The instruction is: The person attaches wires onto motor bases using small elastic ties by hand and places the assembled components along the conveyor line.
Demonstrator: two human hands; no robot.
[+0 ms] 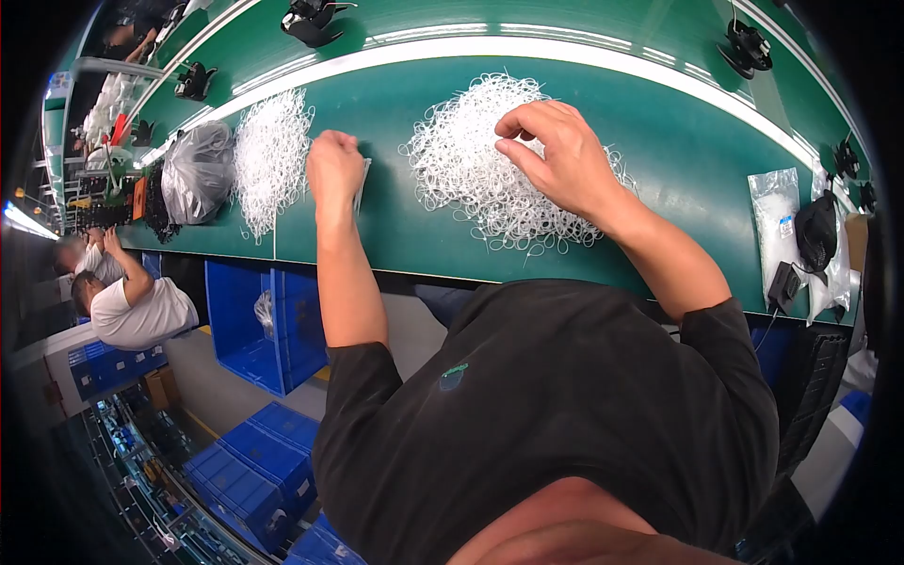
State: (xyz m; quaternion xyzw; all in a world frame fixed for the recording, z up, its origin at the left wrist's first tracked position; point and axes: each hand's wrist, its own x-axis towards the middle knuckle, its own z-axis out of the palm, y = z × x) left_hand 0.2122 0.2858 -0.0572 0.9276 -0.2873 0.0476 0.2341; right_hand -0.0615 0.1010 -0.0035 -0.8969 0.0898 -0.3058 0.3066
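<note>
A wide pile of thin white looped pieces [461,179] lies on the green table [386,235]. My right hand [556,155] is over the upper right of this pile, its thumb and index finger curved towards each other with a gap between the tips. To the left, my left hand [336,169] is closed, fingers curled in. White strands [362,184] stick out beside its right edge, seemingly from the fist; their far ends are hidden. Just left of that hand is a second, narrower white pile [268,151].
A grey plastic bag [198,174] lies left of the narrower pile. At the right are a clear bag of white pieces [778,221] and a black object [816,231]. Blue bins [250,320] stand below the table edge. Co-workers [141,306] sit at the far left.
</note>
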